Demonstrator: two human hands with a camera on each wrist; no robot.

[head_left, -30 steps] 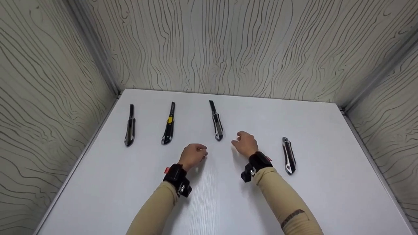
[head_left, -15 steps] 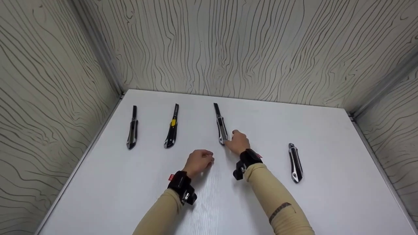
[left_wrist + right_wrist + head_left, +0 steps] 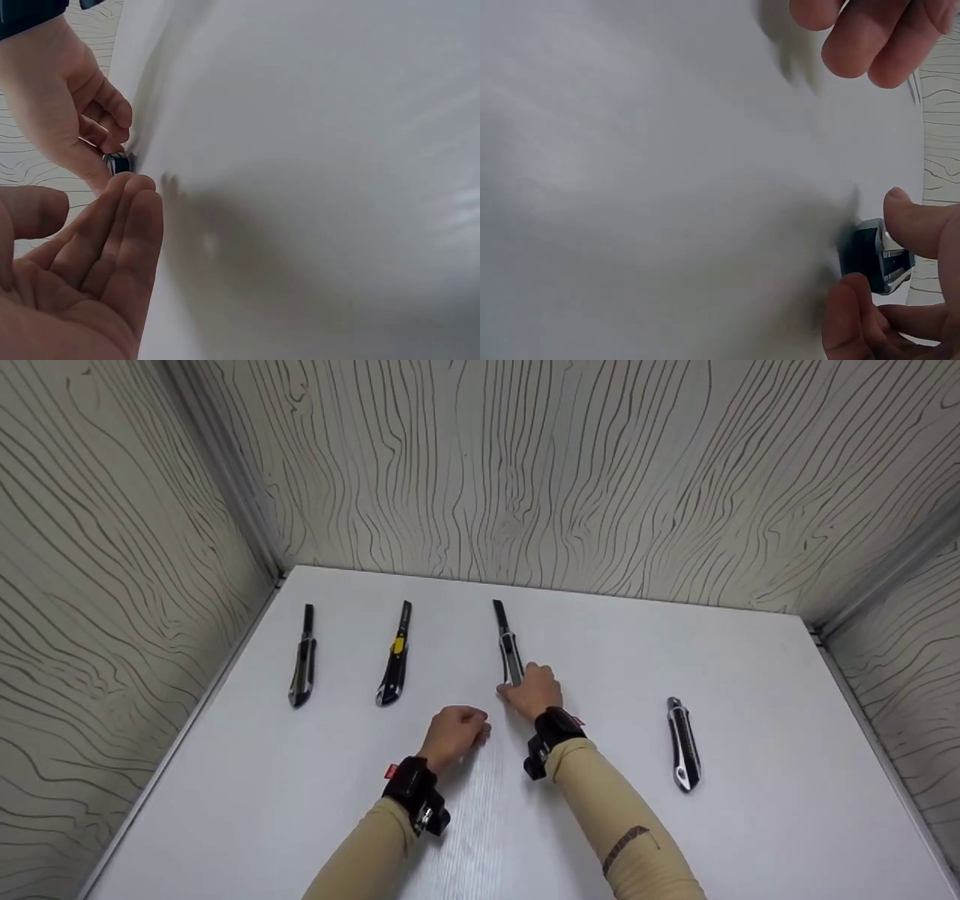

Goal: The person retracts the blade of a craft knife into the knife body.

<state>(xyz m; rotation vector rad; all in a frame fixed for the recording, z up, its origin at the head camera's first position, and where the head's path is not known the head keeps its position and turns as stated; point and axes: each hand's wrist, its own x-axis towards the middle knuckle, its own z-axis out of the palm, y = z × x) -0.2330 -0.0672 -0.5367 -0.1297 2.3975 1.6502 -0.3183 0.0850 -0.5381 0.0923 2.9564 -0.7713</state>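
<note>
Checker: Which knife, and where?
Me: Middle utility knife [image 3: 508, 649], on the white table [image 3: 615, 652]. Butt is at my right hand [image 3: 534, 690]; dark blade [image 3: 500, 616] sticks out toward 11 o'clock from there. Can't tell if the butt end is lifted.

Checker: Hands?
Me: Right one pinches the butt end, thumb on one side, curled fingers on the other. How hard, can't tell. Left hand [image 3: 454, 733] sits at 8 o'clock of it, near but apart, fingers fairly straight, thumb clear of them, holding nothing.

Checker: Handling?
Me: Judging by looks: light, stiff, hard body, won't bend or squash. Silver edging seems smooth, so maybe a bit slippery. The thin strip is probably the fragile bit, likely sharp too.

Checker: Best hold?
Me: Handle, across the sides, well back from the strip. My pinch is right at the rear, so I'd expect it front-heavy and liable to tip. Further up the handle should balance better.

Checker: Other stuff?
Me: Yellow-slider knife [image 3: 391, 667] at 9 o'clock of my right hand, far-left knife [image 3: 302, 667] further out at 9, fourth knife [image 3: 684, 746] near 4, no long strip showing.
</note>
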